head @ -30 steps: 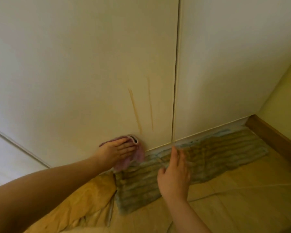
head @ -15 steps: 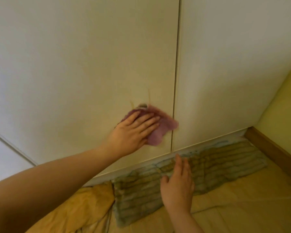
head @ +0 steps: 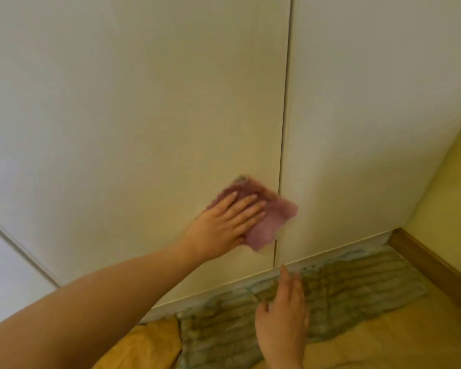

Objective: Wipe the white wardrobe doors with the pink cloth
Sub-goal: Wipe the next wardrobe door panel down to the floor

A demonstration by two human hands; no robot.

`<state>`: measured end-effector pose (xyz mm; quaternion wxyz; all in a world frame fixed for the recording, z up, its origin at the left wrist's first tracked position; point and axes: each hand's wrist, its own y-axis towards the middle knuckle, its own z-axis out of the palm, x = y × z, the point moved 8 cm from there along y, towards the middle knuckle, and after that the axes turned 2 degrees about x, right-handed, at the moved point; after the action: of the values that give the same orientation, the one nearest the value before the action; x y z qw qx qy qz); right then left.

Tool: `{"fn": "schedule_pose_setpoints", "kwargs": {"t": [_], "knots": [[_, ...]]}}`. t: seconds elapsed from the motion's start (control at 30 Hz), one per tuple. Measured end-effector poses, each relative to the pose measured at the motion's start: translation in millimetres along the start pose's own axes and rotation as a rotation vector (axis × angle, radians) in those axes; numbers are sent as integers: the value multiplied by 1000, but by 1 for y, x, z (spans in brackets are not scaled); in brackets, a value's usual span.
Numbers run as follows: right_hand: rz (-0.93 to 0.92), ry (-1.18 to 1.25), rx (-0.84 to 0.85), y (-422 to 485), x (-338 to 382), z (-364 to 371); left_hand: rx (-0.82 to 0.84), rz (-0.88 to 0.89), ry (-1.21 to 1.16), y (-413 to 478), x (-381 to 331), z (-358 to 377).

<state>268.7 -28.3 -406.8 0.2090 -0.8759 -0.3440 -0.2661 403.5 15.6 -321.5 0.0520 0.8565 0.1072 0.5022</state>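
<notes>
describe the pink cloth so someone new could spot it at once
Find the white wardrobe doors and follow the seam between them down. Low across it, the left hand presses the pink cloth, the only pink thing there.

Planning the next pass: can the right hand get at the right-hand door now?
Probably yes: the right hand is open near the bottom of the right-hand door, nothing between them; the pink cloth sits higher.
</notes>
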Motion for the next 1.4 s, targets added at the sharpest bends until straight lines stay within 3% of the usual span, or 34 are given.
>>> {"fn": "schedule_pose_setpoints", "kwargs": {"t": [0.07, 0.1, 0.17, 0.27, 0.33, 0.37, 0.47, 0.5, 0.57, 0.67, 0.73, 0.87, 0.93, 1.0, 1.1, 1.17, 1.23, 1.33, 1.4], "knots": [[-7, 8, -2, -2, 5, -2, 96, 239, 98, -13, -22, 16], [-19, 7, -8, -2, 8, -4, 63, 258, 109, -15, -15, 11], [-48, 15, -18, -2, 13, -9, -97, 92, 47, -8, 24, -14], [-62, 45, -36, 1, 18, -13, -254, -299, -4, -7, 91, -46], [-55, 55, -45, 2, 20, -15, -289, -376, -7, -16, 88, -45], [-57, 60, -53, 2, 20, -17, -230, -306, -19, -19, 71, -34], [-78, 69, -75, 1, 24, -22, -11, 123, 34, -41, 11, 1], [-88, 72, -85, 2, 26, -24, -35, 170, 51, -44, 14, -3], [-100, 94, -99, 5, 28, -28, -167, 48, 31, -36, 46, -24], [-101, 168, -133, 11, 35, -34, -293, -302, 21, -24, 112, -55], [-102, 207, -170, 12, 40, -41, -308, -358, 25, -28, 112, -54], [-114, 281, -218, 10, 52, -58, -66, 151, -31, -66, 24, 1], [-132, 293, -217, 9, 56, -64, -95, 252, 9, -72, 27, -4], [-145, 298, -219, 7, 59, -71, -217, 113, 28, -53, 64, -29], [-209, 313, -271, 1, 75, -89, -298, -315, 17, -29, 131, -64], [-276, 354, -343, -4, 93, -107, -329, -394, 0, -30, 126, -66], [-330, 394, -386, -8, 107, -120, -245, -191, -18, -40, 86, -42], [-318, 364, -316, -8, 106, -118, -37, 174, -23, -69, 44, -14], [-302, 365, -296, -7, 102, -120, -118, 154, 7, -65, 64, -27]]}}
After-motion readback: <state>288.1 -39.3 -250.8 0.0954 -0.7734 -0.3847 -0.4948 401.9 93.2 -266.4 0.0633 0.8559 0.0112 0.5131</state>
